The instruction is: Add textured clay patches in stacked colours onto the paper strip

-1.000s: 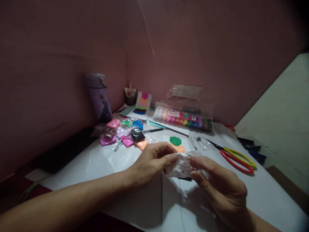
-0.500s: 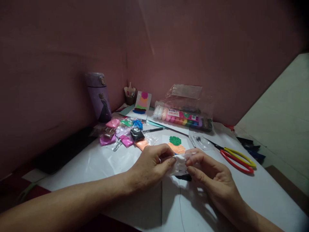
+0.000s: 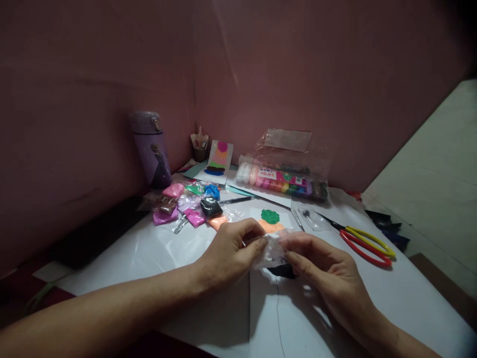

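Observation:
Between my two hands is a small clear packet of white clay [image 3: 273,251]. My left hand [image 3: 234,248] pinches its left side between thumb and fingers. On the packet's right side, the thumb and fingertips of my right hand [image 3: 328,266] are closed on it. Beneath them lies a white card [image 3: 263,308] with a drawn line running down it. A green clay patch [image 3: 270,216] and an orange clay patch [image 3: 271,226] sit at the card's top. Partly covered by the packet is a black clay patch [image 3: 282,271].
Several clay packets [image 3: 194,217] are heaped at left, beside a purple bottle [image 3: 151,149]. Behind stand a coloured card [image 3: 218,161] and a clear case of clay [image 3: 283,181]. Scissors with red and yellow handles [image 3: 367,246] lie at right, near a clear plastic piece [image 3: 315,220].
The packet has shifted slightly left and tilted between my hands. My right fingers have moved a little left over its upper edge; my left hand keeps its pinch.

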Tool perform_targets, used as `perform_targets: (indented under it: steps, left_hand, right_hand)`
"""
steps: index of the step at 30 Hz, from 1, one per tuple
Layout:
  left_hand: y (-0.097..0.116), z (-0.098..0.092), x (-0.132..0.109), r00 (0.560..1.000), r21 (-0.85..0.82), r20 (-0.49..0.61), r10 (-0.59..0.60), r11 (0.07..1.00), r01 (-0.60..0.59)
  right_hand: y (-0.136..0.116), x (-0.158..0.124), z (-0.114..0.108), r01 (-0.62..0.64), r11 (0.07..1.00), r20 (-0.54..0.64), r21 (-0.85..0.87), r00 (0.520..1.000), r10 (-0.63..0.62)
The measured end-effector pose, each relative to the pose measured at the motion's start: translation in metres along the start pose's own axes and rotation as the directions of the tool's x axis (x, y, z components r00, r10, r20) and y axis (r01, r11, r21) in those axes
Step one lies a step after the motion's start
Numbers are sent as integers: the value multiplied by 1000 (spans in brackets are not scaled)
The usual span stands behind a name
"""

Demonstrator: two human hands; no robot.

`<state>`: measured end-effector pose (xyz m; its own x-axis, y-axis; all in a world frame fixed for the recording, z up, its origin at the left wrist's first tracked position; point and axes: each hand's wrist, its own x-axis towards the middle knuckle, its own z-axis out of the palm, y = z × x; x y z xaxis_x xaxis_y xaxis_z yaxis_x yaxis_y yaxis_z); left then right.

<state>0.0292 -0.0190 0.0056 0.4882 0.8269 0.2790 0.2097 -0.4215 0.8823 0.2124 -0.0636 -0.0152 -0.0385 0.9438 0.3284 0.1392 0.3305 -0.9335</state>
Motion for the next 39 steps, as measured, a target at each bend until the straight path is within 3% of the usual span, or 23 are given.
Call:
perform_targets:
  steps: [7, 13, 18, 23, 27, 30, 35, 39]
  left_hand:
    - [-2, 1, 0, 999, 0, 28, -21, 1000, 21]
    - [-1, 0, 0, 1000, -25, 16, 3, 1000, -2]
    - [-2, 1, 2, 992, -191, 117, -39, 980, 61]
    - [-4, 2, 5, 964, -436, 188, -185, 864, 251]
    - [-3, 1, 7, 936, -572, 274, -223, 745, 345]
    - [-4, 0, 9, 910, -616, 320, -263, 672, 411]
    - [-8, 1, 7, 908, -628, 328, -262, 657, 417]
    - [-6, 1, 5, 910, -617, 325, -257, 672, 410]
  right_hand:
    - [2, 1, 1, -3, 1000, 80, 12, 997, 2]
    - [1, -1, 2, 43, 997, 57, -64, 998, -39]
    - [-3, -4, 3, 79, 982, 215, -173, 976, -41]
    - [-1, -7, 5, -101, 990, 162, -99, 980, 116]
    - [-1, -5, 6, -291, 945, 200, 149, 945, 259]
    - [-1, -2, 5, -378, 906, 219, 188, 916, 337]
    - [-3, -1, 3, -419, 881, 340, 218, 879, 334]
    - [-6, 0, 0, -383, 904, 340, 188, 889, 306]
